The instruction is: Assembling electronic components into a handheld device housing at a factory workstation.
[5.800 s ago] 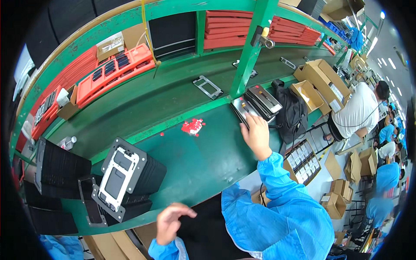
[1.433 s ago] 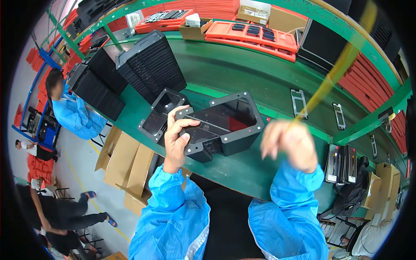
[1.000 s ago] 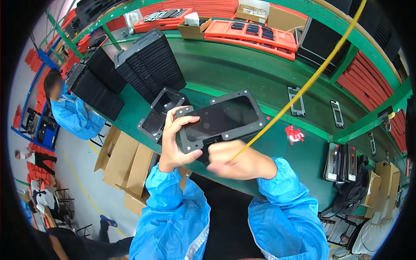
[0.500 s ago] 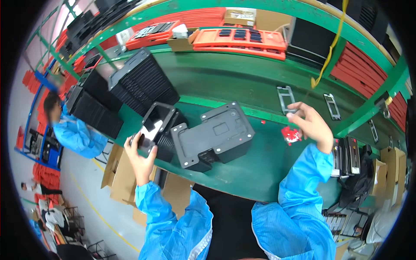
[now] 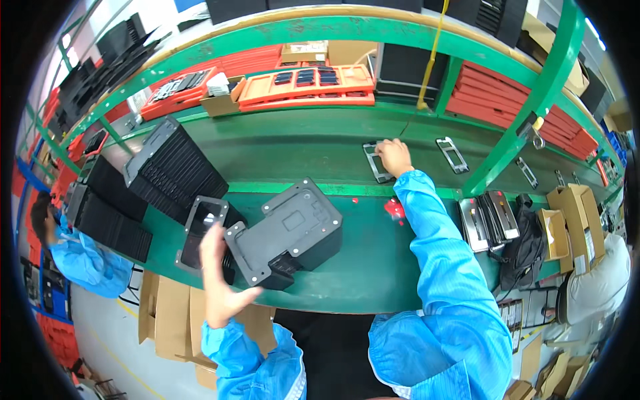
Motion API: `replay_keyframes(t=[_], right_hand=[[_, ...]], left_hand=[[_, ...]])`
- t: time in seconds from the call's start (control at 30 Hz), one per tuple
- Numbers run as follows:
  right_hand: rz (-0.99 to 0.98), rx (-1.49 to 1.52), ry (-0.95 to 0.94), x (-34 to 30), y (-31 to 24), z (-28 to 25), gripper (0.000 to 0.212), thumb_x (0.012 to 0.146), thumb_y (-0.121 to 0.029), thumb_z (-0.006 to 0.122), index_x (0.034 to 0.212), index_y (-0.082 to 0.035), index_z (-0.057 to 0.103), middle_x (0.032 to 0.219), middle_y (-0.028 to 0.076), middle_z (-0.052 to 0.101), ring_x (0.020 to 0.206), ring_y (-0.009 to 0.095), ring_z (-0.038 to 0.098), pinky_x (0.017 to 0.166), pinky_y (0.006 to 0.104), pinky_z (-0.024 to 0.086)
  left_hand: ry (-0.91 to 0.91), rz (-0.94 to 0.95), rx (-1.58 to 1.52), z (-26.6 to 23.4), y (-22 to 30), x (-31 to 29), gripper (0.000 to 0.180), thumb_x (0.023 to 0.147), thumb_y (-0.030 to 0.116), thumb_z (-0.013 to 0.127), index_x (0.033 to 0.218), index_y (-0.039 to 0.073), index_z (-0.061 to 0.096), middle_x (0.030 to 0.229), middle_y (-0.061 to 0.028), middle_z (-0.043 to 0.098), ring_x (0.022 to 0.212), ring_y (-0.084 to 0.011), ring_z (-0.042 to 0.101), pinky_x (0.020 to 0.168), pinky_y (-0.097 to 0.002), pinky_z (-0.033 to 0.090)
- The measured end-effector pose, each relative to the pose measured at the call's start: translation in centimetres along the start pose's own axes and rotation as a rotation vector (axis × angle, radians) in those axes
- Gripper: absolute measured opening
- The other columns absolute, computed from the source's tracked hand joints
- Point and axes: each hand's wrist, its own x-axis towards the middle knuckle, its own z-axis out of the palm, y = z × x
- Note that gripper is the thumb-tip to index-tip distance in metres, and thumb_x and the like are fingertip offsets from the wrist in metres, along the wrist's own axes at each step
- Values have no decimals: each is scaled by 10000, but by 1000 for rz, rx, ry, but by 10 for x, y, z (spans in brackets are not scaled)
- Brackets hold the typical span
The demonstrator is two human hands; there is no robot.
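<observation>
A black box-shaped fixture lies tilted on the green bench in front of me. My left hand hovers open at its near left corner, fingers spread, holding nothing. Just left of it a black frame tray leans against the fixture. My right hand reaches far across to the green belt, its fingers closed on the end of a thin dark rectangular frame. A second thin frame lies on the belt to its right.
Stacks of black trays stand at the left. A small red piece lies on the bench; stacked flat parts lie at right. Orange trays fill the shelf, behind a green post. A co-worker sits at left.
The black fixture went from my hands to the bench. My left hand let go of the frame tray and dropped back. My right hand reached farther onto the belt to the thin frame.
</observation>
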Motion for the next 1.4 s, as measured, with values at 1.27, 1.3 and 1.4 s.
replay_keyframes(t=[1.27, 1.3, 1.4], right_hand=[[-612, 349, -414, 75, -249, 12, 378, 776, -328, 827, 1042, -76, 737, 1004, 124, 708, 995, 330, 643, 917, 438, 485], [-624, 349, -422, 81, -253, 13, 378, 776, -328, 827, 1042, -76, 737, 1004, 124, 708, 995, 330, 643, 917, 438, 485], [-678, 264, -600, 103, -252, 14, 401, 762, -365, 827, 1012, -77, 705, 977, 107, 707, 968, 319, 640, 906, 424, 468]], left_hand=[[336, -132, -221, 82, -81, -112, 925, 848, 418, 808, 1526, -18, 354, 1413, -163, 495, 1292, -303, 525, 1102, -425, 399], [332, -184, -198, 87, -82, -114, 869, 836, 419, 806, 1476, -27, 422, 1354, -170, 549, 1219, -291, 579, 1047, -408, 448], [293, -128, 41, 88, -88, -114, 776, 746, 360, 826, 1356, -15, 527, 1149, -157, 625, 995, -278, 645, 880, -398, 516]])
